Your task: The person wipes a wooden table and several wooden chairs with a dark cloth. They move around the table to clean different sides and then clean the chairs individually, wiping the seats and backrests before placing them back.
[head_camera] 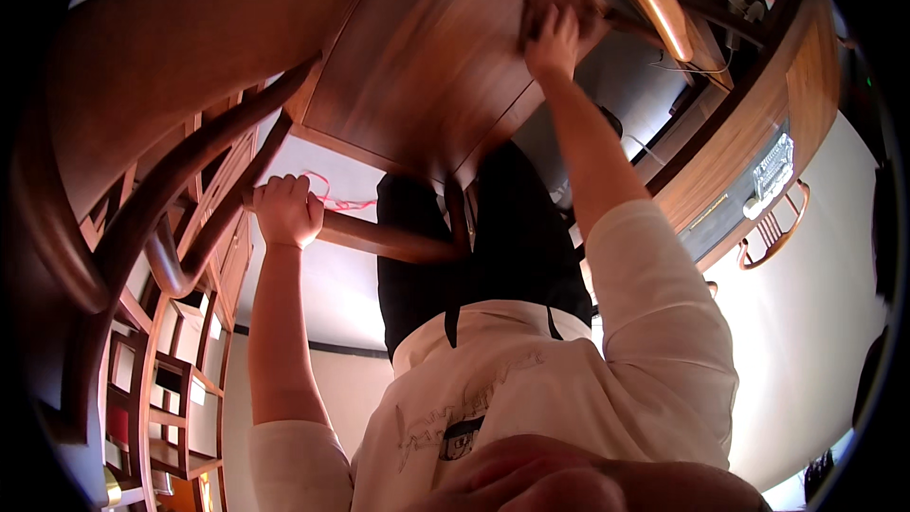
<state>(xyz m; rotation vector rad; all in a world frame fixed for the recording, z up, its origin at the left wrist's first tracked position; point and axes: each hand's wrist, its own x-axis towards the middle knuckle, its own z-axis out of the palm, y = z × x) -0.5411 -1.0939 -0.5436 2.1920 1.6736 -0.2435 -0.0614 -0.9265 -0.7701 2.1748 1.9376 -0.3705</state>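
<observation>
My left hand is wrapped around a brown wooden bar of a chair, at the left of my legs. The bar runs right and meets a dark upright post in front of my thighs. Before me is the chair's flat, polished wooden seat panel, with a visible grain and a framed edge. My right hand reaches to the panel's far right corner. Its fingers press on a dark brown cloth, which is blurred and partly hidden under the hand.
Curved dark wooden rails stand close at the left. A wooden shelf unit is beyond them. At the right is a long wooden table bearing a clear glass-like object. A pink string lies on the floor; white cables hang upper right.
</observation>
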